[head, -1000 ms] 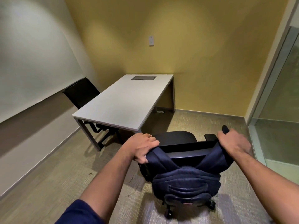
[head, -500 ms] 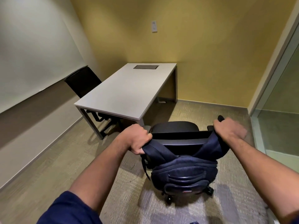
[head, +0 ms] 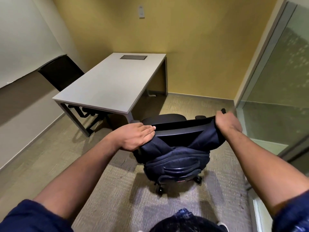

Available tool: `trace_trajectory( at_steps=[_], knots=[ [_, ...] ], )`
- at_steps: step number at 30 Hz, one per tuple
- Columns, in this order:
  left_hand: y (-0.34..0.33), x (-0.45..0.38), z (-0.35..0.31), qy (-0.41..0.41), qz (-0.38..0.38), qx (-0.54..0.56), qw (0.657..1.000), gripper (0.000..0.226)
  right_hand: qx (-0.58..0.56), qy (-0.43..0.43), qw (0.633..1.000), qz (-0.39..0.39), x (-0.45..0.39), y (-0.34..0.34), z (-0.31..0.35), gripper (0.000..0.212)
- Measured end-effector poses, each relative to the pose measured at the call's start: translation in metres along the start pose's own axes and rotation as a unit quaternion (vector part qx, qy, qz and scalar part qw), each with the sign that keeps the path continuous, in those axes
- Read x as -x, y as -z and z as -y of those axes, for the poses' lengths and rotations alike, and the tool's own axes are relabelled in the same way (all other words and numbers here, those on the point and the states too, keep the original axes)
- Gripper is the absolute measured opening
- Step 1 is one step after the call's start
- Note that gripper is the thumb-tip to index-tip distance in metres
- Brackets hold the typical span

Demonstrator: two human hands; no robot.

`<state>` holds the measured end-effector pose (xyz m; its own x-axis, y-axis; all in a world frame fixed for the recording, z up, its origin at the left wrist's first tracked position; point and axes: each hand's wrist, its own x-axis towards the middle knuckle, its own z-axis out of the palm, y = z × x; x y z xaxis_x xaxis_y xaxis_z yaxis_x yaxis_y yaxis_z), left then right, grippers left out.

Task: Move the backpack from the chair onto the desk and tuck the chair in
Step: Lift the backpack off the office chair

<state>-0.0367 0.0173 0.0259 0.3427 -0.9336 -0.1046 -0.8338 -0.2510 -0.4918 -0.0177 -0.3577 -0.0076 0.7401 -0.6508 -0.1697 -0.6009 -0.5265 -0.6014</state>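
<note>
I have both hands on the backpack point(head: 177, 158), which hangs off the back of the chair point(head: 167, 121), straps looped over the top of the backrest. My left hand point(head: 135, 138) lies fairly flat on the left strap at the backrest's corner, fingers stretched out and not curled; the thumb seems to be under the fabric, so I judge it a loose grip on the strap and not a firm one. My right hand point(head: 229, 122) is closed tight around the right strap at the opposite corner, pulling it up and outward.

The pack sits just below and between my hands, its body hanging downward against the rear of the backrest. The table point(head: 110, 84) lies ahead and to the left, beyond the chair, so the pack must come up clear of the backrest and then travel forward-left; my left hand is the nearer one to the table.

The seat is mostly hidden behind the backrest and pack, and only some casters show. I cannot tell how far the straps wrap the backrest front. A second chair point(head: 61, 72) stands at the table's far left side.
</note>
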Motion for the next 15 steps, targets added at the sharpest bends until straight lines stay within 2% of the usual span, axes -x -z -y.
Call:
trace_trajectory(
  at_steps=[10,15],
  knots=[
    [-0.003,-0.009,-0.030,-0.060,-0.041,0.015,0.997,0.053,-0.010,-0.011,1.000,0.003,0.006,0.006,-0.025,0.045],
    [-0.001,-0.031,-0.047,-0.091,-0.077,0.037,0.992,0.050,0.037,-0.024,0.999,-0.018,0.006,0.015,-0.044,0.048]
  ],
)
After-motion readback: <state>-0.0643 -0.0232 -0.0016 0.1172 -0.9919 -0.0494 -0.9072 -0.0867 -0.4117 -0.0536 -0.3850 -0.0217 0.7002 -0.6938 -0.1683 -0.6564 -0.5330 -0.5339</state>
